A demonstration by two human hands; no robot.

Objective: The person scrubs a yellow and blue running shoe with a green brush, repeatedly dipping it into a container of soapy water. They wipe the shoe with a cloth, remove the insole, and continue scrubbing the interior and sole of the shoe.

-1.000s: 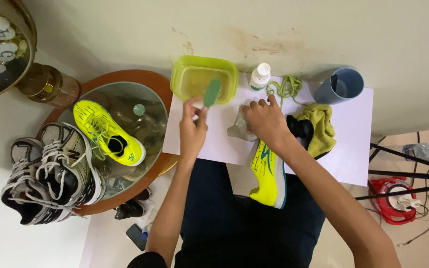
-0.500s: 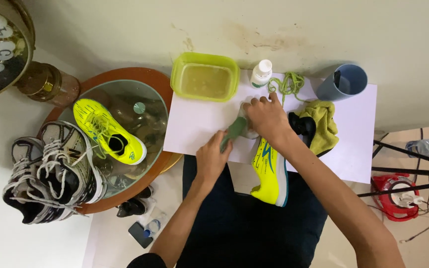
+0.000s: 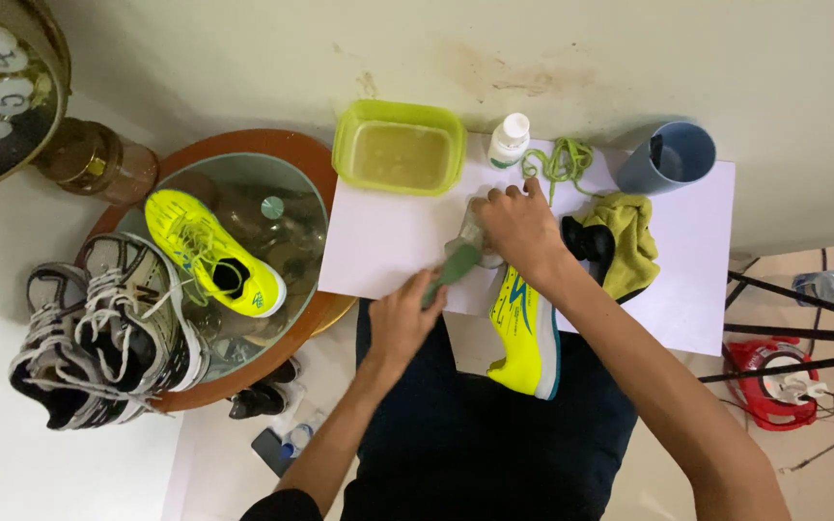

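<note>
Head view: neon yellow shoe (image 3: 523,333) lies at centre frame, heel toward the person's lap, toe under the right hand (image 3: 518,227), which is closed over the toe end and pins it to the white sheet (image 3: 388,241). Left hand (image 3: 403,318) is wrapped around the handle of a green brush (image 3: 456,265); the brush head meets the shoe's front just beside the right-hand fingers. Whether bristles are in contact cannot be told. Above the sheet, upper centre, stands a green tub (image 3: 398,145) of cloudy liquid, with a small white bottle (image 3: 509,140) just to its right and loose green laces (image 3: 562,159) beside that. A yellow cloth (image 3: 629,241) lies right of the shoe, and a blue cup (image 3: 668,159) lies tipped at upper right. Left of frame, a second yellow shoe (image 3: 209,251) rests on a round glass table (image 3: 296,318), with grey trainers (image 3: 98,328) at its edge. Risks, as judged: a hard brush stroke could knock the bottle or splash the tub, both being close; the heel overhangs the sheet, so drips may reach the lap; the brush could slip onto the holding fingers.
</note>
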